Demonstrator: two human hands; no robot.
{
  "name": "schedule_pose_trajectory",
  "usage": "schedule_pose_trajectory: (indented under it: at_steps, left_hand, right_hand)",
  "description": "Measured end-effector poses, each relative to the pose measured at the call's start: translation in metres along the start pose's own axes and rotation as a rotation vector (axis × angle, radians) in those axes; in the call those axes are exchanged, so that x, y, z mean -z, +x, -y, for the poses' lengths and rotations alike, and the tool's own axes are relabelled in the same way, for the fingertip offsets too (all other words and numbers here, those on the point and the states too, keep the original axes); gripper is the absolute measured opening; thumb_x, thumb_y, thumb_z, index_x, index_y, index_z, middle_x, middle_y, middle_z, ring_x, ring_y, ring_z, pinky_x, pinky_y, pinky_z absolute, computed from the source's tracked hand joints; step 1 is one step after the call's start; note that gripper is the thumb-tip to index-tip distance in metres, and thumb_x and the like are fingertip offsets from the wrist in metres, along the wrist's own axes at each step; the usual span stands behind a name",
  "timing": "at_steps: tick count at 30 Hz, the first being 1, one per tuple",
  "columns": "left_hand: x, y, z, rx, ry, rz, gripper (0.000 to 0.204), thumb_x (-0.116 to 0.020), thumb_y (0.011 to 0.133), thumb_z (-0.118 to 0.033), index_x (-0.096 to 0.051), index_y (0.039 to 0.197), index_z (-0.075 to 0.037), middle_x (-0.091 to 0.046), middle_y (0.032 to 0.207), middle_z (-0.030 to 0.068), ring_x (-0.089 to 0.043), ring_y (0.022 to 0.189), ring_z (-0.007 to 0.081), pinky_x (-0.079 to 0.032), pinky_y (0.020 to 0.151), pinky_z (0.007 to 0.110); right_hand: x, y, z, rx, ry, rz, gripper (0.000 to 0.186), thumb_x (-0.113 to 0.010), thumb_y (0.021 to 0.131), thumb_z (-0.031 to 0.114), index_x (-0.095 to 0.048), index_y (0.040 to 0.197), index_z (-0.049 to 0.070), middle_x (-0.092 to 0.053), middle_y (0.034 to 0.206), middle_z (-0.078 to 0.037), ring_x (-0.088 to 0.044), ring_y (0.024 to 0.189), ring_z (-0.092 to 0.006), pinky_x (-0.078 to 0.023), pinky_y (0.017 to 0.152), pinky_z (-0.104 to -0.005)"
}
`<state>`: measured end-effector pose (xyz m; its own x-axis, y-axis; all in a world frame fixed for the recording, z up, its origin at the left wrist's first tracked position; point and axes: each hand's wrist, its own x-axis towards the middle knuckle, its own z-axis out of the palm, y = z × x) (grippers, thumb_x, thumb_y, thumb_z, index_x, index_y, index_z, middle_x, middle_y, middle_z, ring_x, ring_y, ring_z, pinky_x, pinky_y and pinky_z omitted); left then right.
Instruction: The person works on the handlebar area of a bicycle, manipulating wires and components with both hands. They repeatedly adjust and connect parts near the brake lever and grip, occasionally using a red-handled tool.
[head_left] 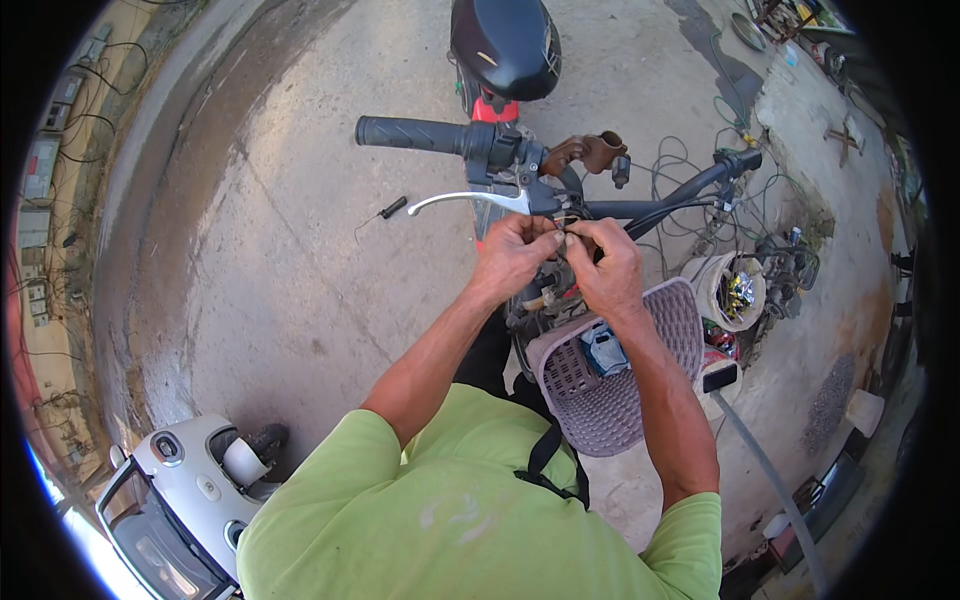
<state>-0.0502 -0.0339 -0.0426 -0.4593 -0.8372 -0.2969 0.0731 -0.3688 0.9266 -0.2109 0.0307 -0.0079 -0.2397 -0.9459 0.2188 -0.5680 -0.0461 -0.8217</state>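
My left hand (pixel 515 258) and my right hand (pixel 605 265) meet just below the brake lever (pixel 470 200), their fingertips pinched on thin wires (pixel 566 226) at the handlebar of a scooter. Exactly what lies between the fingertips is too small to make out. The left grip (pixel 408 131) and a switch housing (pixel 489 146) sit above my hands, with the bent handlebar (pixel 675 197) running right. A black seat (pixel 505 42) and red bodywork (pixel 495 110) show farther up. A woven plastic basket (pixel 664 299) hangs below my right hand, holding a blue-and-white item (pixel 601 345).
A bucket of assorted parts (pixel 722 275), loose cables (pixel 660 165) and metal parts (pixel 790 285) lie on the right. A small black part (pixel 394 208) is on the concrete. A white scooter (pixel 190 472) stands lower left. A grey pole (pixel 760 450) slants at lower right.
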Motion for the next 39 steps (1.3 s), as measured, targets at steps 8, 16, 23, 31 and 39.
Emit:
schedule_pose_trajectory:
  at_steps: [8, 16, 23, 31, 39]
  left_hand:
    - [-0.001, 0.003, 0.008, -0.023, -0.028, -0.004, 0.011, -0.071, 0.098, -0.008, -0.068, 0.102, 0.001, -0.072, 0.094, 0.0051, -0.069, 0.085, 0.0110, -0.061, 0.079, 0.029]
    - [0.004, -0.002, 0.011, -0.036, -0.056, -0.022, 0.014, -0.072, 0.097, -0.008, -0.069, 0.104, 0.003, -0.072, 0.093, 0.0070, -0.068, 0.082, 0.0125, -0.059, 0.077, 0.028]
    - [0.006, -0.010, 0.010, -0.108, -0.023, -0.021, 0.013, -0.065, 0.100, -0.006, -0.070, 0.107, 0.004, -0.072, 0.095, 0.0071, -0.067, 0.082, 0.0124, -0.057, 0.076, 0.029]
    - [0.006, -0.021, 0.002, -0.188, 0.184, -0.067, 0.018, -0.064, 0.101, -0.006, -0.070, 0.113, 0.006, -0.074, 0.099, 0.0083, -0.067, 0.084, 0.0113, -0.057, 0.075, 0.029]
    - [0.005, -0.013, 0.000, -0.113, 0.164, -0.113, 0.021, -0.064, 0.100, -0.008, -0.069, 0.115, 0.006, -0.073, 0.096, 0.0085, -0.067, 0.082, 0.0120, -0.056, 0.074, 0.029]
  right_hand:
    - [-0.014, 0.000, 0.004, -0.117, 0.031, -0.121, 0.014, -0.078, 0.086, 0.009, -0.075, 0.098, 0.003, -0.068, 0.085, -0.009, -0.067, 0.068, -0.0206, -0.052, 0.062, -0.0347]
    - [-0.010, -0.001, 0.008, -0.079, -0.070, -0.159, 0.015, -0.081, 0.082, 0.007, -0.074, 0.095, 0.005, -0.067, 0.087, -0.006, -0.068, 0.072, -0.0202, -0.052, 0.062, -0.0344]
    - [-0.007, -0.001, 0.008, 0.053, -0.113, -0.032, 0.018, -0.077, 0.085, 0.008, -0.077, 0.103, 0.004, -0.065, 0.087, -0.008, -0.068, 0.075, -0.0267, -0.053, 0.065, -0.0396]
    - [-0.007, 0.002, 0.006, 0.176, -0.209, -0.012, 0.018, -0.077, 0.085, 0.008, -0.076, 0.102, 0.004, -0.065, 0.087, -0.010, -0.068, 0.076, -0.0291, -0.053, 0.066, -0.0409]
    - [-0.007, 0.007, 0.010, 0.117, -0.133, 0.009, 0.012, -0.077, 0.085, 0.006, -0.074, 0.096, 0.004, -0.057, 0.076, -0.008, -0.059, 0.063, -0.0258, -0.047, 0.058, -0.0400]
